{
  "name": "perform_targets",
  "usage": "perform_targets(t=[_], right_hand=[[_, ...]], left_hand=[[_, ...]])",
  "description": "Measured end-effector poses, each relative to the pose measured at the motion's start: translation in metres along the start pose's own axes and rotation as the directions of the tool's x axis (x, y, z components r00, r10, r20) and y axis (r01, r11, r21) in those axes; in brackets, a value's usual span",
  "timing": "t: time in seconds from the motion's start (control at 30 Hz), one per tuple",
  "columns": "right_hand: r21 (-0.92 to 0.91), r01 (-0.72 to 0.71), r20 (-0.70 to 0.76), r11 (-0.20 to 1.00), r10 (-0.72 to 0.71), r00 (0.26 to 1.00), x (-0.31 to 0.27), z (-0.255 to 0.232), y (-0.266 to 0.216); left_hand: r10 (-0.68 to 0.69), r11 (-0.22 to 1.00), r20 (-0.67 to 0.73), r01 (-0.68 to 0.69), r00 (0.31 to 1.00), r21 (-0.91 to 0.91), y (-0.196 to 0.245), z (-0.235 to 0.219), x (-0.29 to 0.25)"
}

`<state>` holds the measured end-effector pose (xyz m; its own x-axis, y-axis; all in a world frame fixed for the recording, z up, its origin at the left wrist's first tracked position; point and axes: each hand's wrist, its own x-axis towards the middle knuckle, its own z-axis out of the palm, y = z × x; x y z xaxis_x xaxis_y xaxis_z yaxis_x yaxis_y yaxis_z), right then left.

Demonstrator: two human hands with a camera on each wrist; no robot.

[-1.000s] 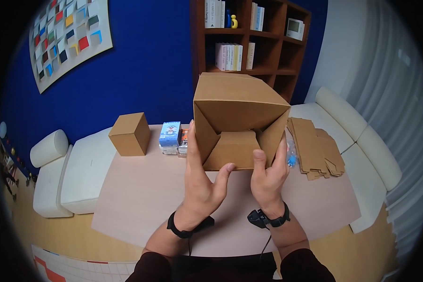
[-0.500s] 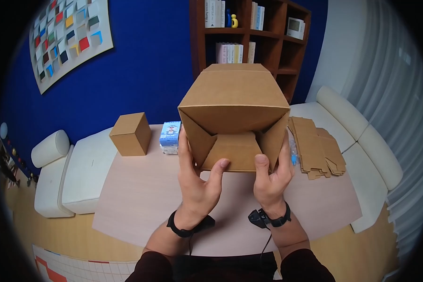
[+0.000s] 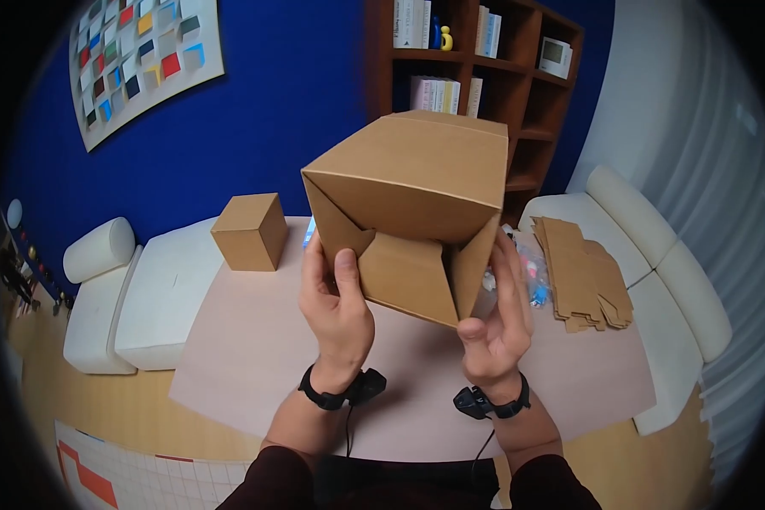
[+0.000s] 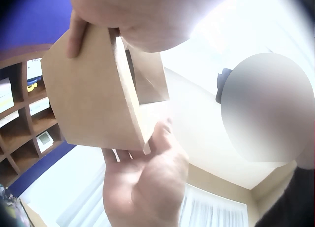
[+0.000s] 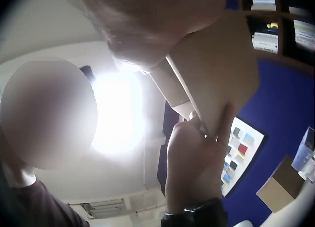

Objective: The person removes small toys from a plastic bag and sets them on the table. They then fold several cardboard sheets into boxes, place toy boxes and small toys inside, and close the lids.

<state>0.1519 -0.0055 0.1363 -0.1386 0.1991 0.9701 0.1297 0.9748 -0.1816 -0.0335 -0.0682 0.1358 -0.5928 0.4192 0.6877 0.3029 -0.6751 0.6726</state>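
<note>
An open-ended cardboard box (image 3: 416, 157) is held up above the table, tilted, its opening facing the head camera and its flaps folded inward. My left hand (image 3: 337, 314) grips its left lower edge, thumb at the opening and fingers along the side. At the lower right corner, my right hand (image 3: 497, 336) holds the box between thumb and fingers. The left wrist view shows the box (image 4: 83, 94) with the right hand (image 4: 145, 187) below it. In the right wrist view, the left hand (image 5: 194, 163) pinches the wall of the box (image 5: 216, 74).
On the table (image 3: 416, 391), a closed cardboard box (image 3: 251, 234) stands at the back left. Flattened cardboard (image 3: 582, 276) lies at the right, beside a clear bag (image 3: 534, 276) with small coloured items. A blue package (image 3: 308, 231) is mostly hidden behind the left hand.
The held box has turned and tilted, its right side dropping lower. My left hand has moved up and my right hand sits lower at the corner. The head view has shifted slightly.
</note>
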Motion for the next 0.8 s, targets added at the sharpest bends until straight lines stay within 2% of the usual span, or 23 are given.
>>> perform_targets(t=[0.03,0.07,0.17,0.2,0.23,0.3,0.33,0.37,0.4,0.47,0.53,0.6,0.63,0.7,0.8], right_hand=[[-0.016,0.047,0.019,0.999,-0.046,0.999,0.0,-0.002,0.002],[-0.001,0.012,0.016,1.0,-0.012,1.0,0.0,-0.004,0.002],[0.15,-0.163,-0.139,0.975,0.184,0.973,-0.003,-0.006,0.015],[0.139,-0.223,-0.153,0.965,0.243,0.958,-0.002,-0.007,0.024],[0.219,-0.264,-0.124,0.939,0.296,0.947,-0.004,-0.002,0.031],[0.338,-0.331,-0.076,0.881,0.376,0.923,-0.01,0.01,0.039],[0.379,-0.352,-0.062,0.856,0.403,0.913,-0.011,0.014,0.041],[0.419,-0.372,-0.047,0.828,0.43,0.902,-0.013,0.018,0.043],[0.277,-0.326,-0.05,0.904,0.353,0.934,-0.011,0.012,0.049],[0.108,-0.244,-0.037,0.964,0.249,0.968,-0.006,0.008,0.045],[0.071,-0.188,-0.014,0.98,0.189,0.982,0.002,0.004,0.031],[0.0,-0.061,0.033,0.998,0.061,0.998,0.005,0.0,0.029],[-0.032,0.001,0.057,0.999,0.001,0.998,0.006,-0.001,0.028],[0.007,0.016,0.088,1.0,-0.017,0.996,0.004,0.0,0.023],[0.061,0.04,0.133,0.997,-0.048,0.99,0.0,0.002,0.017]], left_hand=[[-0.014,1.0,-0.007,0.014,1.0,0.006,0.0,-0.003,0.004],[-0.002,1.0,-0.074,0.001,0.997,-0.013,-0.001,0.0,0.007],[-0.002,1.0,-0.062,0.003,0.998,0.02,-0.012,-0.015,0.011],[0.004,0.999,-0.032,-0.003,0.999,0.033,-0.013,-0.015,0.012],[0.008,1.0,0.003,-0.008,1.0,0.028,-0.019,-0.008,0.01],[-0.084,0.996,0.071,0.083,0.994,0.016,-0.014,0.007,0.002],[-0.203,0.973,0.107,0.212,0.973,-0.085,-0.017,0.005,0.003],[-0.232,0.964,0.119,0.244,0.966,-0.106,-0.017,0.004,0.003],[-0.257,0.953,0.132,0.274,0.957,-0.127,-0.013,0.005,0.005],[-0.287,0.944,0.198,0.311,0.937,-0.106,-0.016,0.003,0.005],[-0.253,0.966,0.199,0.258,0.947,0.0,-0.032,0.005,0.002],[-0.334,0.937,0.193,0.348,0.922,-0.04,-0.036,0.006,0.0],[-0.377,0.907,0.17,0.4,0.911,-0.133,-0.031,0.008,0.001],[-0.464,0.816,0.141,0.484,0.875,-0.316,-0.024,0.014,0.001],[-0.458,0.834,0.023,0.439,0.889,-0.334,-0.033,0.014,0.001]])
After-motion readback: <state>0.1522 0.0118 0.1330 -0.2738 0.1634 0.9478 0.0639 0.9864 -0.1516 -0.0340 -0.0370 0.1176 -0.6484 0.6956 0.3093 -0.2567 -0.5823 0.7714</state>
